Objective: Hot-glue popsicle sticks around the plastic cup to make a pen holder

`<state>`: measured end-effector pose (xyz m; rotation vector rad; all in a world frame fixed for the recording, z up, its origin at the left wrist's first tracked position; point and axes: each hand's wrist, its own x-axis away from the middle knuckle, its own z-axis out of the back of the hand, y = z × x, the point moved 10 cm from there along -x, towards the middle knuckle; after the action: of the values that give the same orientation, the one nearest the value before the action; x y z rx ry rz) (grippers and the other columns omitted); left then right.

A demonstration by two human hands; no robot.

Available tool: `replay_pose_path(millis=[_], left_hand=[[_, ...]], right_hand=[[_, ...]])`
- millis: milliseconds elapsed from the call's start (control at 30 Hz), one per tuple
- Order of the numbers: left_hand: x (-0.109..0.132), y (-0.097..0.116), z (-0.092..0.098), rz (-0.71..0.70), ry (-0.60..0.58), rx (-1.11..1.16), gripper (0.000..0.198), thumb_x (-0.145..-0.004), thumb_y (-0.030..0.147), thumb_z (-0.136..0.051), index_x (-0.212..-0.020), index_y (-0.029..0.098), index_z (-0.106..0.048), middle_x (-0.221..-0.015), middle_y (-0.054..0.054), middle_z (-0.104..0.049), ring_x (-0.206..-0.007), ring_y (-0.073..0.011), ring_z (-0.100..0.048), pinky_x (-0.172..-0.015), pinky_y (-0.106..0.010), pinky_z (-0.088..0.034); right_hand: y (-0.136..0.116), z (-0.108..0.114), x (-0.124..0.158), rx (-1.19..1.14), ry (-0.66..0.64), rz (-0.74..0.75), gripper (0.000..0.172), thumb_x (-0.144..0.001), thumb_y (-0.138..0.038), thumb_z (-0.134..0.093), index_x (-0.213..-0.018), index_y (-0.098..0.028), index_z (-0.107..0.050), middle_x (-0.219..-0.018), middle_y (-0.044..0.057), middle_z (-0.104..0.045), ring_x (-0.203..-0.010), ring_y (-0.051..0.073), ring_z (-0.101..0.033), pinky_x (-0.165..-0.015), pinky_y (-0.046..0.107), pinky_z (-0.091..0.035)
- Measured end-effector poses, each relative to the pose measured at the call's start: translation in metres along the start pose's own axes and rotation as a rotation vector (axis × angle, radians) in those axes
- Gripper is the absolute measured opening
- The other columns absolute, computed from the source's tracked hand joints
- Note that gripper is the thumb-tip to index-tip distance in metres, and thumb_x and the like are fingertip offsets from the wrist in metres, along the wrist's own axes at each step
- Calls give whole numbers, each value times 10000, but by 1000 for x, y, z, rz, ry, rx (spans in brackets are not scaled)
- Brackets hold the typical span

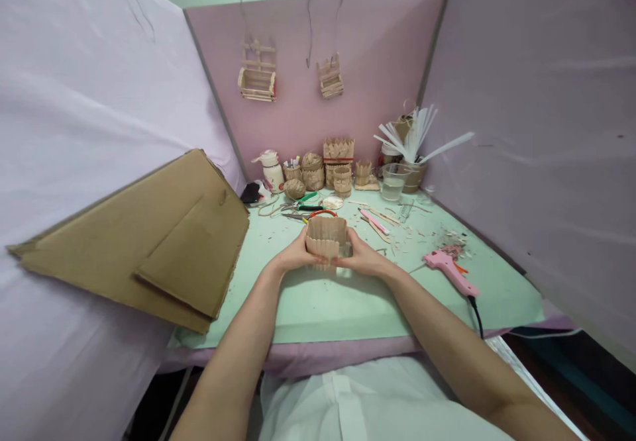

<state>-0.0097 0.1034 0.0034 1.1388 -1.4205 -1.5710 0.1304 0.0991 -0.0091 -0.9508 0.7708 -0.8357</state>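
Observation:
Both my hands hold a round cup faced with upright wooden sticks (324,245) above the front half of the green tabletop. My left hand (294,251) grips its left side, thumb toward the front. My right hand (365,255) closes on its right side, where a patch without sticks looks clear. Scissors with red handles (322,214) lie just behind the cup. To the right of my right hand a pink glue gun (451,272) rests on its side. The underside of the cup is hard to make out.
Brown cardboard sheets (183,242) lean at the left. Pliers with green handles (308,204), a pink cutter (373,221) and wood scraps lie behind my hands. A plastic cup of water (393,183), twine balls (295,189) and stick-covered pots (342,181) line the back.

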Motion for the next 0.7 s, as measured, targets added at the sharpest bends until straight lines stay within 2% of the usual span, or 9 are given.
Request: replay_pose_path(millis=[133,233,367,500,567,700], left_hand=[[-2,-7,2,19,-19,-17,987,-411,101,-930,-1315,206,-547,-1305,-115,-598,-1315,-338,-476,-1157,-479,-310],[-1,-4,-1,14,-37,2,941,-414,91,-920,-1284,205,-580,-1273,-112,-628,-1305,-336,-489,-1147,-474,-326],[1,1,-6,37,-62,7,878,-468,126,-903,-1282,219,-588,-1265,-109,-641,-1265,-334,-530,-1094,-467,-394],[0,7,-4,20,-41,54,906,-471,82,-881,-1312,232,-578,-1362,-108,-587,-1345,-347,-469,-1133,-464,-365],[-1,6,-2,29,-35,99,917,-445,38,-872,-1299,225,-597,-1375,-118,-578,-1373,-352,-446,-1156,-464,-340],[1,2,0,37,-42,137,978,-380,-9,-867,-1291,235,-607,-1385,-125,-567,-1388,-354,-435,-1166,-475,-332]], right_hand=[[-1,-1,5,42,-13,52,1045,-622,-423,-848,-1479,-209,-291,-1549,158,-381,-1423,313,-383,-1181,472,-309],[1,0,10,42,4,65,971,-651,-376,-831,-1457,-214,-315,-1502,152,-441,-1369,299,-452,-1149,470,-355],[-1,2,17,59,99,58,879,-666,-386,-813,-1400,-218,-358,-1410,139,-527,-1283,284,-528,-1082,456,-419],[4,4,24,115,228,-43,916,-629,-418,-819,-1384,-210,-344,-1364,159,-557,-1206,302,-575,-1004,462,-459],[9,4,26,189,266,-111,947,-613,-427,-824,-1390,-212,-327,-1359,163,-564,-1201,315,-579,-1000,479,-445],[9,4,30,366,295,-165,951,-621,-463,-824,-1392,-231,-318,-1333,141,-596,-1196,328,-586,-1056,545,-334]])
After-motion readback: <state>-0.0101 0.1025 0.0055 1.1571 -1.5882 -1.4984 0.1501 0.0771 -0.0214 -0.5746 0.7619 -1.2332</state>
